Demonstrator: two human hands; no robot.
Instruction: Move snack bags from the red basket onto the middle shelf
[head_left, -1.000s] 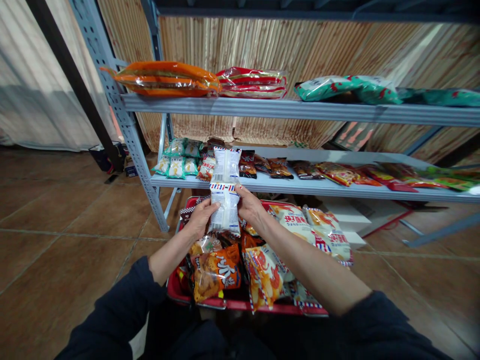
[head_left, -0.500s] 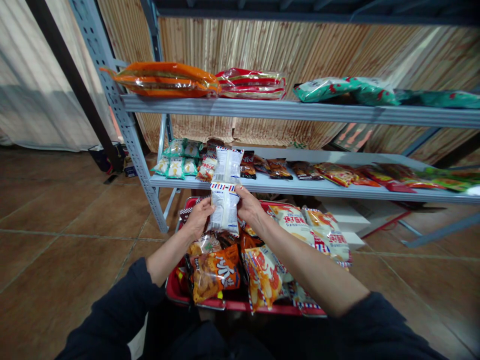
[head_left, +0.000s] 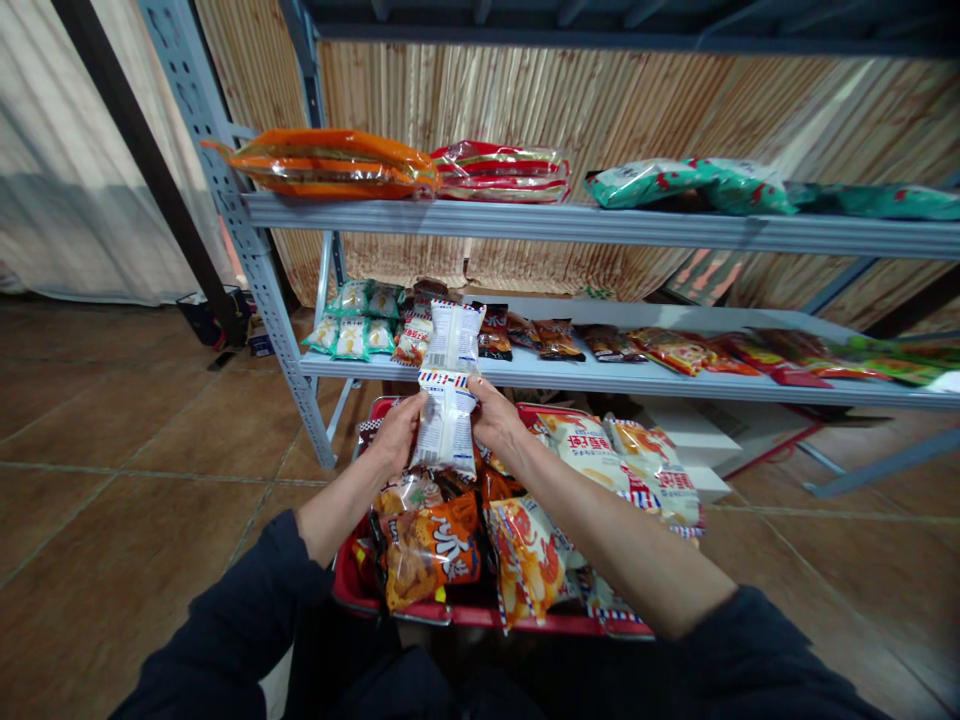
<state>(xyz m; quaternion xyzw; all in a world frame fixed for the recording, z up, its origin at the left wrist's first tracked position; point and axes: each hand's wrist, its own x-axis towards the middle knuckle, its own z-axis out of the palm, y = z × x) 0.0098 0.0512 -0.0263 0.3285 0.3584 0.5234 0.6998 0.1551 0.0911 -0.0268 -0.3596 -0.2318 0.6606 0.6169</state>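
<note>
A strip of joined white snack packets (head_left: 448,385) stands upright between my hands, above a red basket (head_left: 351,582) heaped with snack bags. My left hand (head_left: 396,430) grips the lower packet on its left side. My right hand (head_left: 493,415) pinches it on the right, near the seam with red and blue stripes. The upper packet rises in front of the lower shelf (head_left: 615,377), where small green, orange and dark snack packets lie in a row.
The grey metal rack's upper shelf (head_left: 600,222) carries an orange bag (head_left: 330,165), a red bag (head_left: 506,170) and a green bag (head_left: 690,180). An orange bag (head_left: 431,550) lies on top in the basket. Brown tiled floor spreads left; a curtain hangs at far left.
Both hands have shifted up the lower packet toward the seam. The strip stays upright in nearly the same place.
</note>
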